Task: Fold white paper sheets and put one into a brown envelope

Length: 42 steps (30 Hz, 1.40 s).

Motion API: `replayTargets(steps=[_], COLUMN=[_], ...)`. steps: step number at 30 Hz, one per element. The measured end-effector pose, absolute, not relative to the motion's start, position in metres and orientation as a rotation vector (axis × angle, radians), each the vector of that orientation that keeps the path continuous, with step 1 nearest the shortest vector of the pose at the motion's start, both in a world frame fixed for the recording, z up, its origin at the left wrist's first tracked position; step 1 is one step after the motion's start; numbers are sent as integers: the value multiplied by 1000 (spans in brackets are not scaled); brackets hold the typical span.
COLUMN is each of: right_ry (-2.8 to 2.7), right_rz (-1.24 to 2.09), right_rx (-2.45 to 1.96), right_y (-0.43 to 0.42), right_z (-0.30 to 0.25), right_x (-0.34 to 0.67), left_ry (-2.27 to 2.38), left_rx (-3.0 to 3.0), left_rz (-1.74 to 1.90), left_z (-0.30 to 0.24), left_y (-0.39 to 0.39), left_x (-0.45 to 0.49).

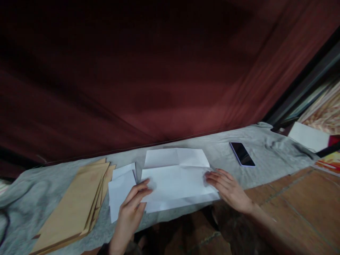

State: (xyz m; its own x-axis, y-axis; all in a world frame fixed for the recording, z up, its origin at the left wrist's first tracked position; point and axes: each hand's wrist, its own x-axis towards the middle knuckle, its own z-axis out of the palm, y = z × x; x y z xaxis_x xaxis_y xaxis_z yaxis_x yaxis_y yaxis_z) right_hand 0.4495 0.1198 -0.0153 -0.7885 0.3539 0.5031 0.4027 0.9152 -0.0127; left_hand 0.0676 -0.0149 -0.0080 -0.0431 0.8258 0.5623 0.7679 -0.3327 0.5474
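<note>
White paper sheet (172,182) is laid on grey cloth (278,163), mid-view, btwn both hands. It's crossed by a horiz. crease nr the top & marked by a vert. one thru the upper strip. A white paper layer (183,204) is exposed along its lower edge; can't tell if sep. sheet or flap. L edge is touched by L hand (134,203), fingers held tog. & slightly bent; R edge is touched by R hand (225,186), fingers likewise bent. Fingertips are blurred, so can't tell if paper is pinched or just pressed. Just L of L hand, smaller white papers (120,194) are overlapped; beside these, brown kraft envelopes (77,202) are stacked unevenly. To the R, smartphone (243,154) w/ dark screen & purple edge is placed beyond R hand. Cloth is backed by dark red curtain (170,99); tiled floor (300,198) is seen lower R.
</note>
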Motion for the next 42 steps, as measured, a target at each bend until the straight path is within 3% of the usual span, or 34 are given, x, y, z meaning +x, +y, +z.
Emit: replayTargets(steps=[4,9,19,25,35,42], right_ry=[-2721,-2833,-2889,-2742,-2764,-2773], right_rz=[4,175,409,352,193,216], right_rx=[-624,-756,-958,-916,-823,-820], right_y=[113,108,100,119,133,137], right_z=[-46,-52,-36,-24,-83,-90], right_x=[450,448,447,404,336,341], left_ry=[1814,1795,1822,1819,1804,1868], left_rx=[1971,1859,1826,1815,1791,1234], left_rz=[991,772,863,831,782,1186], left_z=[-45,-50,-48,-47,-49,-47], left_y=[-20,-20,-9,-6,-11,-3], left_x=[65,72,73,74,76,74])
